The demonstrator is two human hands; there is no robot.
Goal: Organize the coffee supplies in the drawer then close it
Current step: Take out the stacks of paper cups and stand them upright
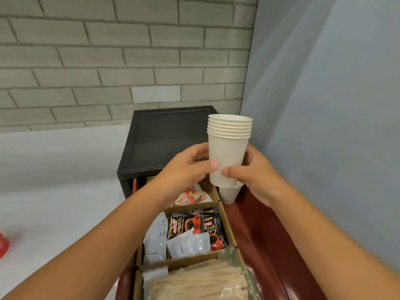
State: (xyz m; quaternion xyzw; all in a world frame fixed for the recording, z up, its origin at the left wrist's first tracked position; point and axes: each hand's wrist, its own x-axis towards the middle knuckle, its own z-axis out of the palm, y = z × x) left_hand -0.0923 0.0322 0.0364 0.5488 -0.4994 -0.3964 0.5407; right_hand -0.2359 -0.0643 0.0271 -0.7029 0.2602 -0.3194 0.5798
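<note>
White paper cups, nested in one stack [228, 148], are held upright above the far right corner of an open dark-red drawer [259, 234]. Both hands wrap the stack's lower half. The left hand [190, 167] has its thumb in front and fingers curled behind; the right hand [253, 176] does the same from the other side. The thumbs nearly meet.

Just under the stack, another cup [229, 194] stands along the drawer's right edge, beside a cardboard tray [194, 257] that takes up the left and middle. A black cabinet [164, 137] sits behind.

Step, as judged: the cups are being put away and the drawer isn't shut yet. The next move prob. needs the stack lowered straight onto the cup below so they nest. It could instead be laid along the right edge if it's too tall for the cabinet opening; clearance can't be told.

Counts:
- Stack: approx. 8 rims.
- Cup below: 1, maybe more, partly hidden.
- Black coffee sachets [194, 224]: at least 2, middle compartment.
- Grey cream sachets [154, 241]: 3 in view.
- Orange-and-white creamer packet [190, 195]: 1, far compartment.
- Clear bag of wooden stirrers [201, 282]: 1, by the near edge.
- Tray compartments: 3 in view.
</note>
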